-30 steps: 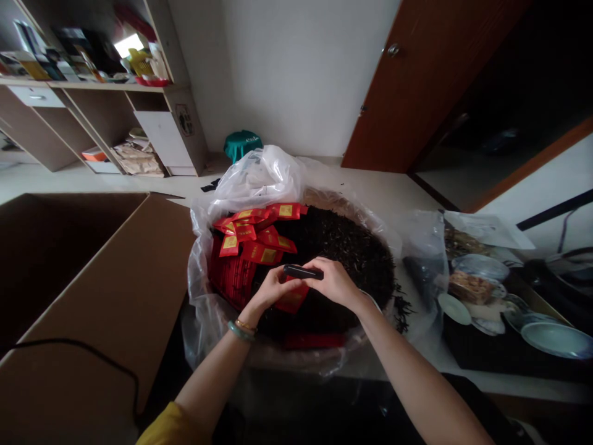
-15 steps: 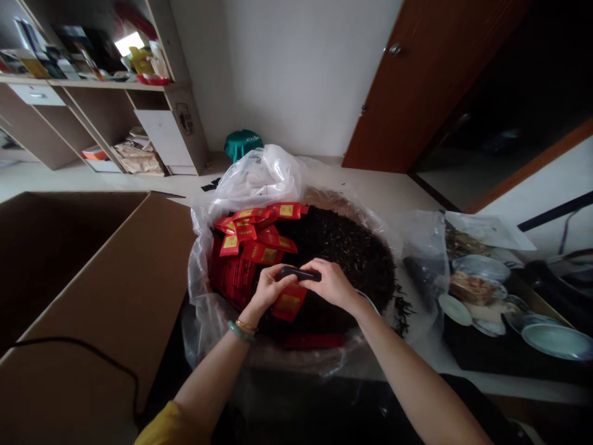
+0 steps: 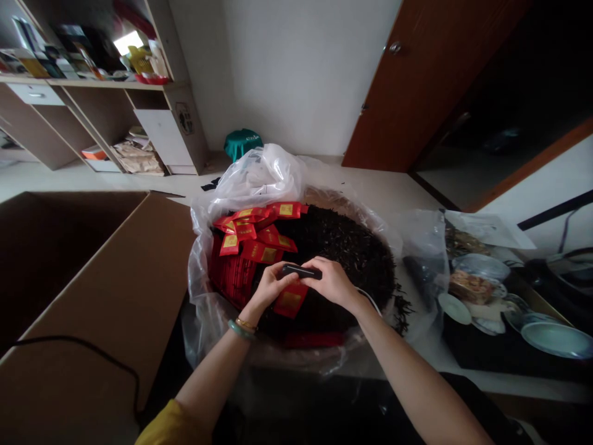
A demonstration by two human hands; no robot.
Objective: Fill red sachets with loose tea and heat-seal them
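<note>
Pinching is the whole story right now. The left hand has its fingers closed on one end of a little black bar tool, and the right hand grips the other end the same way. Both hands are curled tight, neither one spread. A red packet hangs from the underside of the bar between the two hands, tilted a bit, gold label facing up. I can't tell whether its top edge is actually caught inside the bar or just held against it.

All this sits over a big heap of dark loose leaves in a clear plastic bag. More red packets are piled on the far left of the heap.

My read is that this is the squeeze-the-top-of-the-packet step, with the bar closed across its mouth. Any next move calls for an even grip at both ends and the packet edge lying flat, or it slips out crooked.

Further out, an open cardboard box stands to the left, and plates and bowls are on the right. A green stool stands by the back wall.
</note>
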